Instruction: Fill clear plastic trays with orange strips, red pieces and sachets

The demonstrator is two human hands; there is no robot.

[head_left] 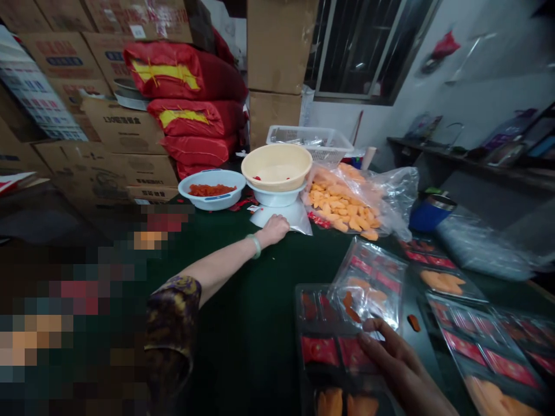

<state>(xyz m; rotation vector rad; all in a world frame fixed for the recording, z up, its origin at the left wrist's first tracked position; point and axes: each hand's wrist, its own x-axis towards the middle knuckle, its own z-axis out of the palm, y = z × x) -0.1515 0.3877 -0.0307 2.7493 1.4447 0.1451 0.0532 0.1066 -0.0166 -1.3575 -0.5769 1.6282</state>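
My left hand (274,229) rests on a white plastic-wrapped base (281,218), below a white bowl (269,196) nested under a pale yellow bowl (276,167). A pale green bangle (255,245) circles that wrist. At the lower right, my right hand (401,364) grips the near edge of a tilted clear plastic tray (368,283) holding red sachets and orange pieces. Another such tray (325,341) lies beneath it. More filled trays (485,358) lie to the right. A clear bag of orange slices (342,202) sits beyond both hands.
A blue-handled white bowl (211,199) of red-orange shreds stands on the dark green tabletop (247,329). Behind rise cardboard cartons (125,127), red sacks (186,121) and a white basket (310,143). A blue cup (431,212) stands right. Pixelation hides the left side.
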